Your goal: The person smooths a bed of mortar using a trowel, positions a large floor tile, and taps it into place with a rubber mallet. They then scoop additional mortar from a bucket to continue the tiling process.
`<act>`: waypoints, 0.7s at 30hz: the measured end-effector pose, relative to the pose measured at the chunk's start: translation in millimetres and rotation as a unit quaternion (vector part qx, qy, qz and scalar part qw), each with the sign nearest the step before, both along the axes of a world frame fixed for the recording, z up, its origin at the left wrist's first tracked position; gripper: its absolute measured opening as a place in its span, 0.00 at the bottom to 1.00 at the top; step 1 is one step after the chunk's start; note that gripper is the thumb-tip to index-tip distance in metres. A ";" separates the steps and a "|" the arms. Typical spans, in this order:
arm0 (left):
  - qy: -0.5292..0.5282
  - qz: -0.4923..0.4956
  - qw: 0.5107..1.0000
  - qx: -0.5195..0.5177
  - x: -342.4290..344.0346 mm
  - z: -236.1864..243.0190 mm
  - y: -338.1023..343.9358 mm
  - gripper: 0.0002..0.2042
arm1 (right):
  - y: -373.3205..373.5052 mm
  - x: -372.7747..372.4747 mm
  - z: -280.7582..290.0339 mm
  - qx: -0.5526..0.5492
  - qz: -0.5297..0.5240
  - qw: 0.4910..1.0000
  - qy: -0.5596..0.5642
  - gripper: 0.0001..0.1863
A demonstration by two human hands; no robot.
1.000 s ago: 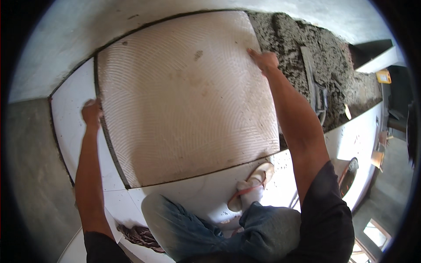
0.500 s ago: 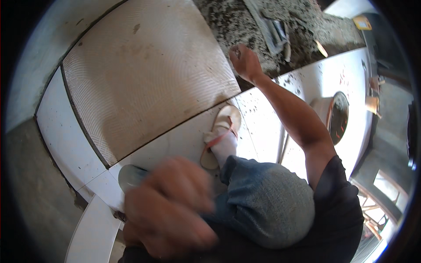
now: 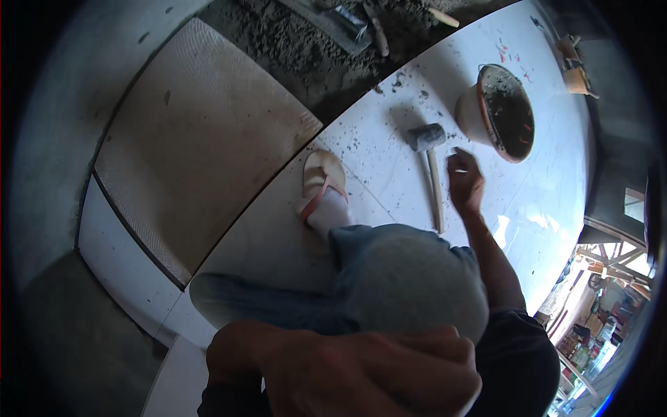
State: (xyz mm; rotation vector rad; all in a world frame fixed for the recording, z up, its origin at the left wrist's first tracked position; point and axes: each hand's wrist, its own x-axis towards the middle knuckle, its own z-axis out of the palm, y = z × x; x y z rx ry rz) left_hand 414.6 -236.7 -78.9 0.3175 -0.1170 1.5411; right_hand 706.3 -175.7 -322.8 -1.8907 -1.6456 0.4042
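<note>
A rubber mallet [image 3: 426, 137] with a grey-black head and a pale wooden handle lies on the white floor tiles. Just right of its handle is my right hand [image 3: 465, 182], fingers loosely curled and a gap between thumb and forefinger. It appears to hold nothing and to be apart from the handle. Low in the picture, close to the camera, my left hand [image 3: 361, 372] is closed with its back up. Its fingertips are hidden, so anything inside cannot be made out. A large tile [image 3: 208, 146] with ridged, dusty backing lies at the left.
A bucket [image 3: 478, 118] with grey residue stands right of the mallet. Beyond the large tile is rough dark mortar [image 3: 278, 55], with a flat trowel [image 3: 333, 28] on it. My sandalled foot [image 3: 325, 194] rests on white tiles [image 3: 389, 174] strewn with crumbs. A wall [image 3: 62, 139] borders the left.
My right hand has moved from above the mortar's edge back to beside the mallet. My left hand is lower and farther right in view. The view has turned, showing the mallet and more bucket.
</note>
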 end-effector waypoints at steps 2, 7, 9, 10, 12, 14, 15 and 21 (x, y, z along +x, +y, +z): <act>0.140 -0.153 0.963 -0.174 -17.4 17.9 -5.6 0.11 | 20.2 44.3 14.0 0.040 -0.115 0.990 -0.065 0.14; 0.060 -0.044 0.996 0.054 -5.4 -10.6 -8.0 0.05 | 57.0 34.4 11.9 -0.034 -0.138 0.986 0.092 0.12; 0.055 -0.071 0.990 0.107 -12.0 -22.6 -1.0 0.05 | 60.5 15.6 -11.0 -0.073 -0.056 0.993 0.076 0.13; 0.124 -0.065 0.974 0.178 -20.5 -28.7 6.1 0.06 | 58.8 6.4 -26.2 -0.054 -0.036 0.995 0.081 0.15; 0.192 -0.062 0.943 0.263 -32.2 -36.4 10.3 0.09 | 62.2 -11.3 -51.8 0.004 -0.007 0.999 0.048 0.20; 0.558 0.062 0.822 0.099 -35.4 -51.9 2.7 0.15 | 68.8 -25.7 -61.2 0.016 -0.008 1.000 0.021 0.24; 0.550 0.059 0.825 0.119 -35.0 -64.5 0.8 0.15 | 77.1 -28.2 -58.6 -0.001 -0.015 0.999 0.030 0.26; 0.573 0.102 0.813 0.027 -17.7 -120.0 -29.6 0.29 | 177.3 -35.6 -33.2 -0.048 0.017 0.998 0.036 0.23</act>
